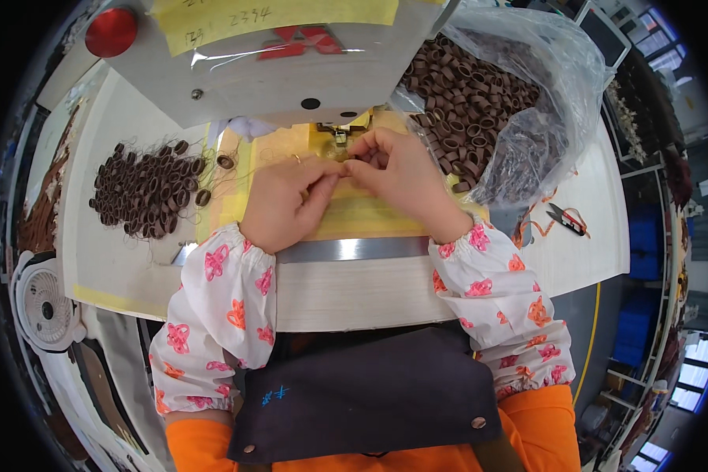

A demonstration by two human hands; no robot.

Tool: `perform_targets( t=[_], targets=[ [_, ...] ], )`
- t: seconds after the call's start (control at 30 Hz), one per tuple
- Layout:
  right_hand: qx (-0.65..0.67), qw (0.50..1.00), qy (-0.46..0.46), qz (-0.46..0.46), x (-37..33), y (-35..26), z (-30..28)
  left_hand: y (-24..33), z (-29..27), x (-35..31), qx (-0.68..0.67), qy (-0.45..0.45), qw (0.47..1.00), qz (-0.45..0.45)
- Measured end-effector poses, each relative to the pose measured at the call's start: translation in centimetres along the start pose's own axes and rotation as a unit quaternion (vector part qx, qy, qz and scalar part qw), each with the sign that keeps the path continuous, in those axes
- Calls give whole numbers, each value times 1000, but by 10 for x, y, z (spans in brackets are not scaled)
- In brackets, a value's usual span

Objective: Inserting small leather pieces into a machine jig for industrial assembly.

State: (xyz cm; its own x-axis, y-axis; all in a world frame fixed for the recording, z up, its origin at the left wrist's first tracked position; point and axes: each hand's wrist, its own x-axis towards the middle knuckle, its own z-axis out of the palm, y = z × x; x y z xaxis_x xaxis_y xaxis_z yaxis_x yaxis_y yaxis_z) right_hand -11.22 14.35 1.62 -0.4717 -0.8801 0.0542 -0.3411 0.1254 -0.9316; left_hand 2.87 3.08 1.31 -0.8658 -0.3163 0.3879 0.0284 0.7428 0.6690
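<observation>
Brown loops in two crowds here: one heap, trailing fine threads, on the pale table at left of the frame, a second filling the clear plastic bag at upper right. And right in the centre, the action! The left hand, a ring on one finger, bends its fingers inward, thumb and forefinger nearly closed; the right hand curls too, thumb and forefinger drawn close, and the two sets of fingertips meet just below the presser foot. Is there a loop between them? Too small and hidden; I cannot tell what either has hold of. Over it all looms the grey sewing machine at the top, with its red button at upper left. Black-bladed snips lie out right, beside orange cord, and a metal strip crosses below the hands.
</observation>
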Motion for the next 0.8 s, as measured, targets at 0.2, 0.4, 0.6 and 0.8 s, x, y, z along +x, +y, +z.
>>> perform_targets(
  t=[0.2,0.4,0.6,0.8],
  targets=[
    [-100,985,-67,-126,-55,-15,18,-18,1,15,-19,-47,991,121],
    [-95,992,-55,-64,2,-8,-7,-27,-4,10,-29,-31,997,-58],
    [-48,992,-101,53,26,-5,-9,-22,-6,15,-62,-37,994,-80],
    [-119,980,23,-157,15,10,1,-27,4,14,-50,25,991,-121]
  ],
)
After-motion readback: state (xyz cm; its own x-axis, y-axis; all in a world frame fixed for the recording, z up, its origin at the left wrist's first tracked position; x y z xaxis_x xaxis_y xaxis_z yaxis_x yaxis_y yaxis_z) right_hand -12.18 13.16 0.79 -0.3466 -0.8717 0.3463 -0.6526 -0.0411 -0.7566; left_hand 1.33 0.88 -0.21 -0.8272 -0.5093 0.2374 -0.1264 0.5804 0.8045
